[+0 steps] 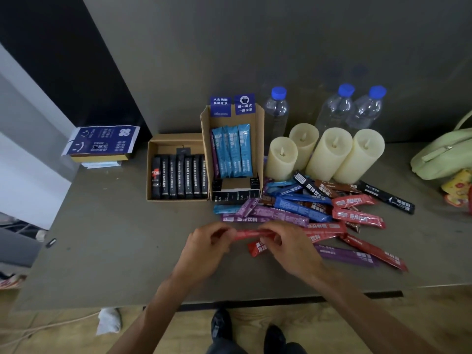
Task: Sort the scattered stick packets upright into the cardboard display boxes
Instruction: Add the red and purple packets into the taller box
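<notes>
Gripping one red stick packet (251, 233) by its two ends, the left hand (208, 242) and the right hand (290, 247) held it just above the table (115, 238), the fingers and thumb of each curled round it in a pinch. Its long axis ran crosswise, left to right in front of the person, so it lay flat, and by my judgement it would need turning on end before it could go into a box. Both boxes stood beyond the hands. The tall cardboard box (259, 139), with light blue packets (233, 152) standing in it, was almost straight ahead, and the low cardboard box (166, 150) of black packets (178, 177) touched it on the left. The left hand was the nearer to both. The loose pile (319, 213) of red, purple, blue, brown and black packets lay to the right, just beside the right hand. White Chinese characters showed on the tall box's blue flaps (232, 106), too small to read surely. The characters "饮料" could be made out on a red packet in the pile. Behind stood four candles (329, 152) and three bottles (334, 111).
</notes>
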Demonstrator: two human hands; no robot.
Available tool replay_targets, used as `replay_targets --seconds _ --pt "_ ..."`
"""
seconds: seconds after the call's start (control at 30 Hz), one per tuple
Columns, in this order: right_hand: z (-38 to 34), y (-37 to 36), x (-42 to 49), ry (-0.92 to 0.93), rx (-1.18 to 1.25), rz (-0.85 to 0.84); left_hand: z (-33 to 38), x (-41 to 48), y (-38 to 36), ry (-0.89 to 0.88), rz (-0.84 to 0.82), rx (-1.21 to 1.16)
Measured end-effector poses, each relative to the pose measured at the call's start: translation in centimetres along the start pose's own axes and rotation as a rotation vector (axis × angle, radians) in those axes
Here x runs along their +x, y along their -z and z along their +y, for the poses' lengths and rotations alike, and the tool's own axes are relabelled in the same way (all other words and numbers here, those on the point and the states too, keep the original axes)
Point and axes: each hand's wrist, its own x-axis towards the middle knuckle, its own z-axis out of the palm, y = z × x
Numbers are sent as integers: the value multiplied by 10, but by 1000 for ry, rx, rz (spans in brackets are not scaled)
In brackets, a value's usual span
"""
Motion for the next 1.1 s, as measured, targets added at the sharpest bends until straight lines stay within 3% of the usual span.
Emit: replay_targets --seconds 0.13,0.2,0.5,0.63,0.77,0.97,1.1 --pt "-16 12 0 -144 311 -113 14 5 7 177 108 -419" --pt "-22 18 -2 -251 533 -187 16 9 9 243 109 -504" --pt "-12 32 1 -339 1007 -120 12 11 5 257 85 -535" --pt "-10 34 9 -380 1185 -3 15 1 3 153 -76 -403" --pt "-20 24 13 -351 952 -63 16 -5 -12 104 -175 -304" --pt "-24 22 16 -330 802 -74 12 -1 -21 8 -134 -246" --pt "-26 20 19 -340 826 -50 15 3 -23 40 -40 -230"
